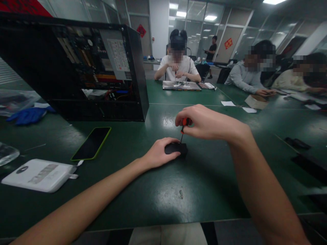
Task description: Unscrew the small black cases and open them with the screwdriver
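My left hand (pixel 161 153) is wrapped round a small black box-shaped part (pixel 183 149) that rests on the green table (pixel 153 200), with the thumb along its near side and the fingers on its far side. In my right hand (pixel 198 120) is a screwdriver (pixel 184 125) with a red and black handle, gripped from above between thumb and fingers. Its thin shaft points down, and the tip meets the black part near its far edge. Whether the tip sits in a screw is too small to tell.
An open black computer case (pixel 102 68) stands at the left back. Left of my forearm lie a green-edged phone (pixel 92 143), a white power bank (pixel 41 175) and a blue glove (pixel 28 115). Dark parts (pixel 310 166) lie at right. Across the table a person (pixel 178 66) works.
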A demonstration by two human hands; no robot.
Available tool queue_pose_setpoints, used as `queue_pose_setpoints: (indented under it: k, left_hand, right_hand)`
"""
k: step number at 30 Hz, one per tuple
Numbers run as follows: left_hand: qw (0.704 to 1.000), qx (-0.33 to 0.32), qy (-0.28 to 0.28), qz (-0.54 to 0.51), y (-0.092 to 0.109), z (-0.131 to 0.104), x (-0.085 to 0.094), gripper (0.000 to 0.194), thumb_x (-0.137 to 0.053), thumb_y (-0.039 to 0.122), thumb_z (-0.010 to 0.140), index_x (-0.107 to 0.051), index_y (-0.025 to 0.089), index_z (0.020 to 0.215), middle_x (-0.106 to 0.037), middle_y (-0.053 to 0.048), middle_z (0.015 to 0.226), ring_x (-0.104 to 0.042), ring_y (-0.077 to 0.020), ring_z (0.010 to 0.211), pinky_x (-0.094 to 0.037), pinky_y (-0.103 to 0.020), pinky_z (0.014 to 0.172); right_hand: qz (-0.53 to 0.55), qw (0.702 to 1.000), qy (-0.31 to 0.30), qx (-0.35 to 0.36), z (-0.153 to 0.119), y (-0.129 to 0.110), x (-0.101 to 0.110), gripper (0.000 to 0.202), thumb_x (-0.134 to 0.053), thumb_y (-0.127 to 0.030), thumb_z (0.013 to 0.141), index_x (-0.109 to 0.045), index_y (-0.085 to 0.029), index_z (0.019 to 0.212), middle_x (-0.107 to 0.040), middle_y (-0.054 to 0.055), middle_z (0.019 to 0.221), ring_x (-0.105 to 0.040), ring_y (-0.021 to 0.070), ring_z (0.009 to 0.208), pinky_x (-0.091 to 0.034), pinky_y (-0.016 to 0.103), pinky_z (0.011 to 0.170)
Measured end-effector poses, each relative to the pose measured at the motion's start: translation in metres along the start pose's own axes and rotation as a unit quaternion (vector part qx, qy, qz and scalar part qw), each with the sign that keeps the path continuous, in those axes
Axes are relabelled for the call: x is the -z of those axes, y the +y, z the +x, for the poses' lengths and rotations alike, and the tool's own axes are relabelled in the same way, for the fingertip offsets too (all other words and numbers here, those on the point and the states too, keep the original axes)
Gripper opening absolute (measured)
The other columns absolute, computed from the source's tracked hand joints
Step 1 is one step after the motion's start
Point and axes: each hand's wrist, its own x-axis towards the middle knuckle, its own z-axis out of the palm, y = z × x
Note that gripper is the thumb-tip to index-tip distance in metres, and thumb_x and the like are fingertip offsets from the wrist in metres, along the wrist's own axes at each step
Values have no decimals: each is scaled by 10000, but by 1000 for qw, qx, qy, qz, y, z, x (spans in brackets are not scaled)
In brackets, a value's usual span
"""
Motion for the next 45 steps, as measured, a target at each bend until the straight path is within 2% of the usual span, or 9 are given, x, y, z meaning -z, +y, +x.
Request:
queue_pose_setpoints:
  k: [3, 9, 12, 15, 19, 24, 26, 33, 45]
  left_hand:
    - [1000, 5, 8, -7, 0, 0, 2, 459, -801, 310, 845, -667, 195, 1269, -739, -79, 1259, -701, -274, 1154, -531, -413, 1042]
    - [1000, -1, 1, 24, 0, -12, 26, 344, -747, 287, 864, -690, 213, 1195, -737, -69, 1185, -702, -268, 1083, -538, -414, 992]
    - [1000, 1, -2, 24, -1, -14, 31, 291, -741, 276, 858, -711, 212, 1140, -740, -65, 1140, -699, -262, 1057, -540, -399, 958]
    - [1000, 2, -3, 18, -3, -13, 31, 302, -748, 278, 852, -711, 213, 1144, -738, -65, 1150, -695, -260, 1065, -536, -394, 961]
    - [1000, -11, -19, 16, -7, -13, 31, 323, -746, 267, 859, -705, 216, 1175, -732, -58, 1175, -692, -254, 1084, -528, -385, 979]
    - [999, -19, -23, 13, -8, -14, 33, 323, -741, 273, 872, -701, 217, 1188, -728, -63, 1196, -691, -256, 1102, -521, -389, 1000]
    - [999, -20, -23, 13, -8, -14, 33, 328, -737, 268, 872, -699, 217, 1194, -727, -63, 1199, -690, -256, 1104, -520, -390, 999]
    - [1000, -12, -25, 9, -10, -14, 31, 332, -731, 272, 874, -693, 222, 1200, -729, -59, 1187, -687, -255, 1096, -525, -382, 977]
    - [1000, -15, -19, 8, -10, -14, 30, 328, -742, 255, 861, -692, 213, 1183, -737, -57, 1190, -696, -261, 1101, -528, -391, 989]
  right_hand:
    - [-42, 997, 41, -46, 4, 0, -3, 137, -662, -213, 898, -795, -199, 869, -767, 49, 825, -665, 190, 757, -427, 302, 698]
    - [6, 1000, 6, -4, -4, 2, -1, 369, -669, -93, 832, -739, -180, 1183, -779, 51, 1005, -691, 185, 887, -462, 264, 745]
    - [-30, 999, 7, -26, -7, 6, 2, 197, -696, -190, 871, -758, -177, 1057, -769, 54, 922, -679, 189, 815, -442, 277, 693]
    - [-29, 999, 10, -41, -6, 10, 2, 122, -661, -201, 907, -768, -195, 965, -759, 39, 852, -669, 181, 769, -428, 280, 670]
    - [-3, 1000, 6, 7, -4, 13, 0, 291, -700, -89, 815, -751, -200, 1079, -766, 36, 980, -671, 182, 863, -446, 268, 728]
    - [-12, 1000, 24, -10, -5, 12, 4, 42, -737, -170, 843, -755, -200, 867, -718, 11, 770, -616, 155, 690, -376, 281, 628]
    - [1, 1000, 22, 9, -6, 7, 8, 55, -716, -164, 860, -750, -201, 838, -708, 3, 746, -612, 146, 679, -372, 275, 623]
    - [25, 998, -5, 50, -6, -11, 8, 76, -688, -146, 864, -734, -193, 827, -680, -5, 730, -582, 131, 657, -367, 269, 611]
    - [14, 998, -11, 63, 2, -12, -2, 88, -667, -148, 891, -721, -175, 828, -666, -4, 739, -569, 121, 666, -365, 262, 626]
